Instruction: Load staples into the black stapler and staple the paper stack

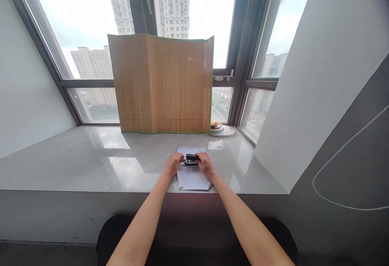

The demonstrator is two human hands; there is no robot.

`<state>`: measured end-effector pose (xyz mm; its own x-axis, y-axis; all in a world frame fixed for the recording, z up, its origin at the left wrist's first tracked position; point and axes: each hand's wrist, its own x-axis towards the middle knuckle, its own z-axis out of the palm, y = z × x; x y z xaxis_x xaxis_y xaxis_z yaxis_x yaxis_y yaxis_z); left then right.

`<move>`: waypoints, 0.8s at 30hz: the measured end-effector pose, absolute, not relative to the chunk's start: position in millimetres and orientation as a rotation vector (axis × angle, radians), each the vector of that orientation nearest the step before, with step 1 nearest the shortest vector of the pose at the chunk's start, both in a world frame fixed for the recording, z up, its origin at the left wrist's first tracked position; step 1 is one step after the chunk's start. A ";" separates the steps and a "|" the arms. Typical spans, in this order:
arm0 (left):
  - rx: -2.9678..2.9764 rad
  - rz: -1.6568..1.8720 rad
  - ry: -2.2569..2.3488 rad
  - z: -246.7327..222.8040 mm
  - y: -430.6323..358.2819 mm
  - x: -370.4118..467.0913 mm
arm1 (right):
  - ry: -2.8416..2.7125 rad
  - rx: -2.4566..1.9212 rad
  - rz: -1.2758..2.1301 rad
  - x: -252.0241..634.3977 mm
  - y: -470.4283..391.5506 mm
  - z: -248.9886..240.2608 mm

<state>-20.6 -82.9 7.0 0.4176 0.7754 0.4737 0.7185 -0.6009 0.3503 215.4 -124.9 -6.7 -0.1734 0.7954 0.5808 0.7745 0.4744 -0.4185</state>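
Note:
A black stapler (191,159) is over a white stack of paper (193,179) on the grey sill. My right hand (206,164) is closed around the stapler's right end. At the stapler's left end, my left hand (174,163) has its fingertips pinched together, right beside the jaw. Whatever lies between those fingertips is too small to make out. The paper's left edge runs under my left hand.
An upright bamboo mat (164,83) with green edging stands against the window at the back. Several stacked plates (223,131) sit by its right corner. The glossy sill (75,168) ends at a front edge close to me. A beaded cord (326,162) hangs on the right.

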 end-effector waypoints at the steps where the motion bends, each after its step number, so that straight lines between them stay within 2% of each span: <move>1: 2.579 0.912 1.329 7.1 -82.6 -20.2 | -1.953 -1.308 0.037 215.2 -125.0 -6.2; 7: 2.580 0.876 1.178 3.3 -79.7 -18.5 | -1.954 -1.329 0.051 216.2 -119.6 -11.0; 24: 2.541 0.914 1.275 10.3 -90.3 -20.4 | -1.911 -1.274 0.142 217.0 -119.1 -12.9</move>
<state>-20.4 -90.3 10.3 0.4510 0.7697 0.4517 0.6749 -0.6253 0.3917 217.0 -119.1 -12.9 -0.1563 0.8125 0.5615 0.7206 0.4827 -0.4978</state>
